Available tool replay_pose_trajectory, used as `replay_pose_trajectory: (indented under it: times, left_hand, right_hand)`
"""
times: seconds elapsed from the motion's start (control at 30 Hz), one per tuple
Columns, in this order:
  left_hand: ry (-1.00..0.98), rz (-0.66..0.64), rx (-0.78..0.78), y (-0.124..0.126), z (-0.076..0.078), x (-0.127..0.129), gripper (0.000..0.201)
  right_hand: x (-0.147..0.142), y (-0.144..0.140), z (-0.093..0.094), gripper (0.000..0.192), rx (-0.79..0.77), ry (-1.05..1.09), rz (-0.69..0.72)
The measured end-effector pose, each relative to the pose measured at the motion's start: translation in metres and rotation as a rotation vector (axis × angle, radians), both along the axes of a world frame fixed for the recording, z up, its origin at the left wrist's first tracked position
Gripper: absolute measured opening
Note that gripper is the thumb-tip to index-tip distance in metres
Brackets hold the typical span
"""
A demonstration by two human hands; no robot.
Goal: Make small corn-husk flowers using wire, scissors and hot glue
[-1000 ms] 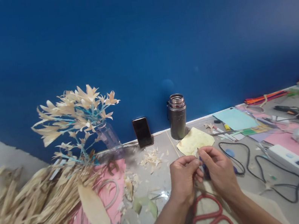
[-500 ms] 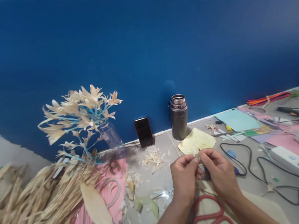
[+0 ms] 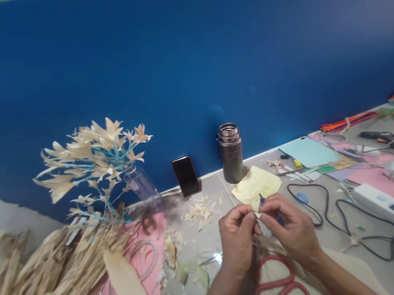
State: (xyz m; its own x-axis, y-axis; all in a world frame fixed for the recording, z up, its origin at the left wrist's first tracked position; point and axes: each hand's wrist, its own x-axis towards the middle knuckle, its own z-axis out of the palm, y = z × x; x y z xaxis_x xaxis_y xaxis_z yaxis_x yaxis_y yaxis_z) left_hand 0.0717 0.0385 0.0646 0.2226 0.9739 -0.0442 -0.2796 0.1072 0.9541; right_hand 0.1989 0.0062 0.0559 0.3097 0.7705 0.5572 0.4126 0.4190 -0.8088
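Observation:
My left hand (image 3: 237, 239) pinches a small pale piece of husk (image 3: 256, 209) between thumb and forefinger. Facing it, my right hand (image 3: 293, 232) is closed, its fingertips meeting at the same piece. A dark blue object (image 3: 279, 219) shows among the right fingers, with a dark tip poking up above them; its kind is mostly hidden. Beneath both wrists lie red-handled scissors (image 3: 276, 284), blades covered by the hands. Just beyond the fingers is a pale yellow sheet (image 3: 258, 182).
Husk flowers (image 3: 97, 151) stand in a clear bottle (image 3: 142, 184) at left, above piled dry husks (image 3: 43, 289). A phone (image 3: 185, 176) and an uncapped flask (image 3: 232, 154) stand by the blue wall. Scraps (image 3: 199, 211) litter the middle; cables and a power strip (image 3: 379, 200) lie right.
The view has shifted slightly. My hands stay together, but the right one has turned a little, exposing more of the dark blue object and the pale piece.

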Motion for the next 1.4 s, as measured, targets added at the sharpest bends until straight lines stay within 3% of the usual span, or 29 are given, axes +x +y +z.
replay_pose_trajectory:
  times: [0.37, 0.67, 0.87, 1.2, 1.4]
  left_hand:
    - [0.053, -0.155, 0.176, 0.003, 0.011, -0.015, 0.012]
    - [-0.003, -0.169, 0.084, 0.003, 0.014, -0.016, 0.017]
    - [-0.069, -0.225, 0.045, 0.002, 0.01, -0.018, 0.014]
    - [0.1, -0.121, 0.294, 0.002, 0.008, -0.02, 0.003]
    - [0.078, -0.148, 0.261, 0.004, 0.005, -0.019, 0.003]
  right_hand:
    - [0.009, -0.005, 0.012, 0.012, -0.115, 0.04, 0.092]
    - [0.008, -0.005, 0.01, 0.014, -0.113, 0.116, 0.106]
    - [0.012, -0.004, 0.007, 0.019, -0.207, 0.225, 0.256]
    - [0.02, 0.001, 0.008, 0.024, -0.309, 0.266, 0.332]
    - [0.024, 0.001, 0.005, 0.028, -0.32, 0.264, 0.366]
